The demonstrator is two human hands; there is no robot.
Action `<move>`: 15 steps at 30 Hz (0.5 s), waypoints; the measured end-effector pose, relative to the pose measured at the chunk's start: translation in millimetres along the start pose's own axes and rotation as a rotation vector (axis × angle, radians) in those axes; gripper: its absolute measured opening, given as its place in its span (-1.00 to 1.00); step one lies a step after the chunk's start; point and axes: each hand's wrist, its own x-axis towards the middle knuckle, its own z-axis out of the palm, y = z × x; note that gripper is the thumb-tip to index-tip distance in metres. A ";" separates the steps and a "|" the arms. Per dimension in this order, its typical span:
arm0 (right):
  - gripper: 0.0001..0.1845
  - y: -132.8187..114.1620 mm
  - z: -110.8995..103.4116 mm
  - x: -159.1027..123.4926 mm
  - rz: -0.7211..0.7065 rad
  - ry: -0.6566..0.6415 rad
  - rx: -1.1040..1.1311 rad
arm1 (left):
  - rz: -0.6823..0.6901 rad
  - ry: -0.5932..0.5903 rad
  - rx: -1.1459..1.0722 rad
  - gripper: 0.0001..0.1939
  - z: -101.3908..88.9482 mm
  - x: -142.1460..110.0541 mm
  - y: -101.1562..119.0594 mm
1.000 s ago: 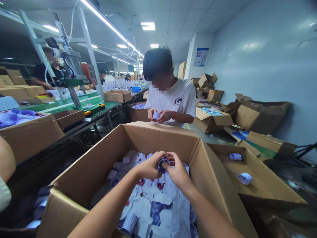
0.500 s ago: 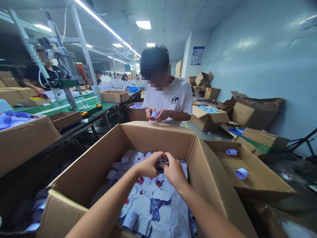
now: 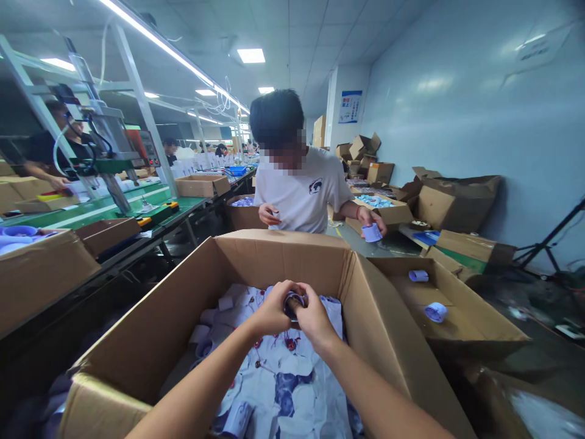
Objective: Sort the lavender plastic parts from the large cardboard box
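Note:
Both of my hands meet over a large cardboard box (image 3: pixel 283 253). Closed around one side of a short, hollow lavender cylinder (image 3: pixel 289 313) is my left hand (image 3: pixel 273 310). My right hand (image 3: pixel 316 320) grips the other side, its fingers at the open end and partly inside. The cylinder's inner details are hidden by the fingers. Below lie crumpled white sheets (image 3: pixel 262 390) with small red parts (image 3: pixel 290 344) on thin wires. More lavender cylinders (image 3: pixel 238 418) lie in the box, along its left side and near the front.
Across the box stands a co-worker (image 3: pixel 301 189), holding a lavender cylinder (image 3: pixel 372 233) out to the right. A shallow carton (image 3: pixel 475 329) at right holds two cylinders. To the left are a green workbench (image 3: pixel 192 204), a press machine (image 3: pixel 107 134) and a carton of cylinders (image 3: pixel 41 274).
The co-worker's hands have parted, one carrying a cylinder to the right. My hands stay together on the cylinder, with a slight shift in grip. The view has turned slightly right.

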 end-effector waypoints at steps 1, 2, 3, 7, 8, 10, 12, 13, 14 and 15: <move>-0.70 0.8 1.2 -0.9 0.000 0.018 0.008 | -0.020 0.026 0.008 -0.50 2.4 -0.2 0.2; -0.71 1.5 2.3 -1.8 0.018 0.020 0.023 | -0.041 0.054 0.014 -0.50 4.6 -0.5 0.2; -0.72 2.0 3.3 -2.6 0.053 0.004 0.045 | -0.058 0.084 0.015 -0.51 6.5 -1.0 0.1; -0.72 1.0 4.6 -5.3 0.127 -0.128 0.120 | -0.077 0.139 -0.026 -0.53 9.9 -3.2 0.2; -0.74 0.1 4.3 -5.8 0.116 -0.130 0.122 | -0.075 0.141 -0.036 -0.53 10.0 -3.7 0.6; -0.76 -2.1 3.7 -6.7 0.090 -0.094 0.117 | -0.073 0.142 -0.048 -0.52 9.6 -4.1 1.9; -0.74 -4.6 3.3 -7.9 0.076 -0.064 0.106 | -0.063 0.130 -0.052 -0.52 8.9 -3.5 3.7; -0.72 -5.9 3.2 -8.5 0.072 -0.055 0.099 | -0.055 0.119 -0.051 -0.53 8.5 -2.9 4.8; -0.71 -7.1 3.3 -9.2 0.069 -0.048 0.090 | -0.044 0.104 -0.049 -0.55 8.0 -2.0 6.0; -0.69 -8.4 3.3 -9.9 0.067 -0.044 0.080 | -0.031 0.087 -0.045 -0.57 7.5 -0.9 7.1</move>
